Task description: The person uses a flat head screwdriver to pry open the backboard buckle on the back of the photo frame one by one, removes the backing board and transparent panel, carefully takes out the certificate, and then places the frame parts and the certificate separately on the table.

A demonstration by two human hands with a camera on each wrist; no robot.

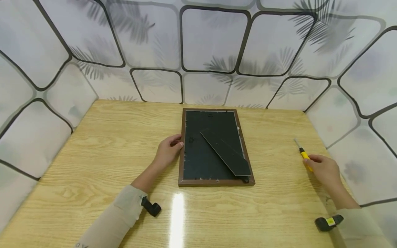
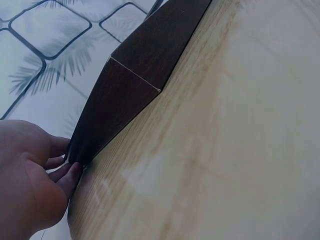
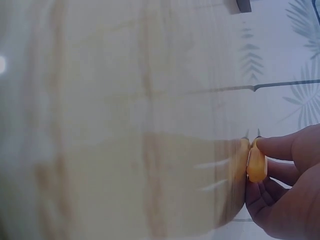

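A brown picture frame (image 1: 217, 183) lies face down on the wooden table, its black backing upward. A black easel stand (image 1: 227, 155) slants across the backing. My left hand (image 1: 168, 148) is at the frame's left side, with thumb and fingertips touching the edge. In the left wrist view, the fingers meet the far end of the frame's dark side (image 2: 125, 75). Over at the right, my right hand (image 1: 325, 168) pinches the yellow handle of a screwdriver (image 1: 305, 155). Its metal shaft points away from me. The right wrist view shows the handle (image 3: 257, 165) between thumb and fingers, close to the tabletop.
The wood-grain table (image 1: 124, 137) is bounded by patterned wall panels (image 1: 214, 41) at the back and both sides. Small black cameras (image 1: 151, 207) are strapped to both wrists. Bright glare (image 1: 176, 220) shows on the tabletop in front of the frame.
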